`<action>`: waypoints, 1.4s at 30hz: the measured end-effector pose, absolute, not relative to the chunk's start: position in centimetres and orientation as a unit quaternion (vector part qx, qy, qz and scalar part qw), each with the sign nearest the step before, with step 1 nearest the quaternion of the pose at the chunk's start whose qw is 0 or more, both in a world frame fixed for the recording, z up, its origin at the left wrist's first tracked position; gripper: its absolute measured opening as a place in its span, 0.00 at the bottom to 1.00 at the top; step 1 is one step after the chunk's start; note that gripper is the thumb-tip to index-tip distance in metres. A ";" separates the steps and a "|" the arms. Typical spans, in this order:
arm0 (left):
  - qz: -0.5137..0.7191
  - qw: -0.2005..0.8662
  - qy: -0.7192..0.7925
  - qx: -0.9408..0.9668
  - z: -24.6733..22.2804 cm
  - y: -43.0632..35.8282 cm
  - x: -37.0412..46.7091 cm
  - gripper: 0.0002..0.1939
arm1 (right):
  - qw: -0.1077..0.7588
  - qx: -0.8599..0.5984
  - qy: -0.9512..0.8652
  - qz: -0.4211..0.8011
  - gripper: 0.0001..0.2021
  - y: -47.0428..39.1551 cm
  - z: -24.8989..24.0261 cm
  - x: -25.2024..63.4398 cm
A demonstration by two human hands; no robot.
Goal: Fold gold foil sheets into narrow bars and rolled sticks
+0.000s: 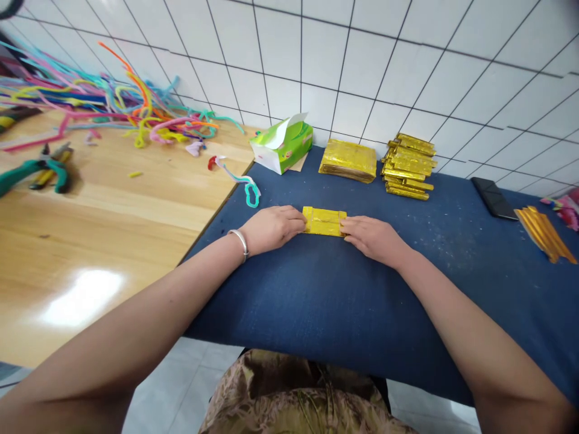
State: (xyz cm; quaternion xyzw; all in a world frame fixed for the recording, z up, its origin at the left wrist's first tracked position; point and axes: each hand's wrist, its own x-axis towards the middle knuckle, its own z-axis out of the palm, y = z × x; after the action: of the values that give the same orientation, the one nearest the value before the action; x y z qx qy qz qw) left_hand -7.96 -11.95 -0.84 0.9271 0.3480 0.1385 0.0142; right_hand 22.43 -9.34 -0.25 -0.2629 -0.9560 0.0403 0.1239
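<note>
A small folded sheet of gold foil paper (323,222) lies flat on the dark blue cloth in front of me, with crease lines near its two short ends and a fold along its middle. At its left end, my left hand (277,229), with a silver bangle at the wrist, has its fingers closed on the edge. My right hand (373,238) grips the right end, thumb low and fingers on top. Behind the sheet stand a stack of flat gold foil paper (347,160) and a pile of rolled or folded gold strips (408,166).
A green tissue box (284,144) stands by the tiled wall. Rightward are a black phone (493,197) and orange-gold strips (545,234). The wooden table (167,193) on the left bears tangled coloured pipe cleaners (149,108) and green-handled pliers (40,172). A twisted pipe cleaner (252,191) lies near my left hand.
</note>
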 end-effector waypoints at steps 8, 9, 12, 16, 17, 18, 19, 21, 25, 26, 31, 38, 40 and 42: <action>0.110 0.021 0.339 0.934 -0.1 -12.2 -7.9 0.16 | 0.096 -0.246 -0.964 -0.017 0.16 -9.5 -0.7 22.2; 0.108 0.017 0.343 0.933 -0.1 -12.3 -7.8 0.16 | 0.095 -0.245 -0.965 -0.027 0.16 -9.6 -0.8 22.1; 0.106 0.007 0.354 0.929 0.0 -12.5 -7.6 0.15 | 0.100 -0.249 -0.963 -0.034 0.16 -9.8 -1.0 21.9; 0.098 -0.010 0.360 0.928 -0.1 -12.7 -7.3 0.15 | 0.112 -0.257 -0.959 -0.040 0.15 -9.8 -0.9 21.9; 0.096 -0.016 0.363 0.927 -0.1 -12.8 -7.2 0.15 | 0.114 -0.257 -0.959 -0.042 0.15 -9.8 -1.0 21.9; 0.096 -0.022 0.366 0.925 -0.1 -12.9 -7.1 0.15 | 0.116 -0.256 -0.959 -0.043 0.15 -9.7 -1.0 22.0; 0.097 -0.028 0.368 0.924 -0.2 -13.0 -7.0 0.15 | 0.119 -0.256 -0.958 -0.042 0.15 -9.6 -1.1 22.0; 0.099 -0.044 0.369 0.923 -0.3 -13.2 -6.7 0.14 | 0.125 -0.256 -0.958 -0.036 0.14 -9.5 -1.3 22.1; 0.083 -0.089 0.368 0.922 -0.5 -13.4 -6.4 0.14 | 0.140 -0.261 -0.955 -0.030 0.13 -9.5 -1.3 22.2; 0.081 -0.098 0.369 0.921 -0.6 -13.4 -6.4 0.15 | 0.143 -0.267 -0.953 -0.029 0.13 -9.6 -1.1 22.2; 0.102 -0.122 0.385 0.909 -1.0 -13.2 -6.4 0.14 | 0.153 -0.290 -0.944 -0.022 0.12 -9.9 -0.7 22.1; 0.116 -0.119 0.396 0.903 -1.4 -13.0 -6.6 0.15 | 0.163 -0.250 -0.953 -0.047 0.12 -9.6 -1.4 22.5; 0.114 -0.107 0.395 0.905 -1.3 -13.0 -6.7 0.15 | 0.172 -0.246 -0.953 -0.049 0.12 -9.5 -1.6 22.5; 0.114 -0.091 0.394 0.908 -1.1 -13.1 -6.8 0.14 | 0.176 -0.248 -0.951 -0.049 0.13 -9.5 -1.7 22.5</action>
State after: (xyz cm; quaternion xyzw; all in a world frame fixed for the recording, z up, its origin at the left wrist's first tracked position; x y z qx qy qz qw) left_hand -6.77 -13.10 -1.07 0.9075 0.3939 0.1137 -0.0909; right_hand 22.54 -9.52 -1.74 -0.2481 -0.9514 -0.0490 0.1758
